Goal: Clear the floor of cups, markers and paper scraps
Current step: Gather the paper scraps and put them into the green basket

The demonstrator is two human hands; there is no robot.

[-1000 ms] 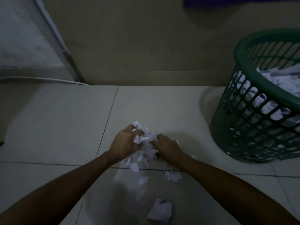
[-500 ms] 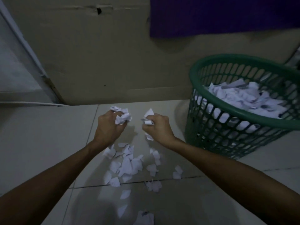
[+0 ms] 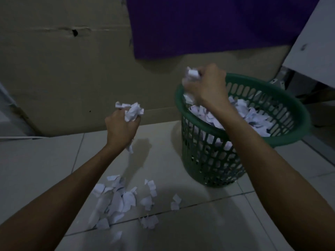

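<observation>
My right hand grips a wad of white paper scraps just above the near-left rim of the green plastic basket, which holds a heap of torn paper. My left hand holds another crumpled handful of scraps in the air, left of the basket and above the floor. Several loose white scraps lie scattered on the pale tiles below my left forearm.
A cardboard sheet leans along the back wall, with a purple cloth hanging over it. A white panel juts in at the upper right. Tile floor stretches in front of the basket.
Both hands rose from the floor pile with handfuls of scraps. My right hand swung right to above the basket; my left hand lifted higher. Loose pieces stayed on the tiles.
</observation>
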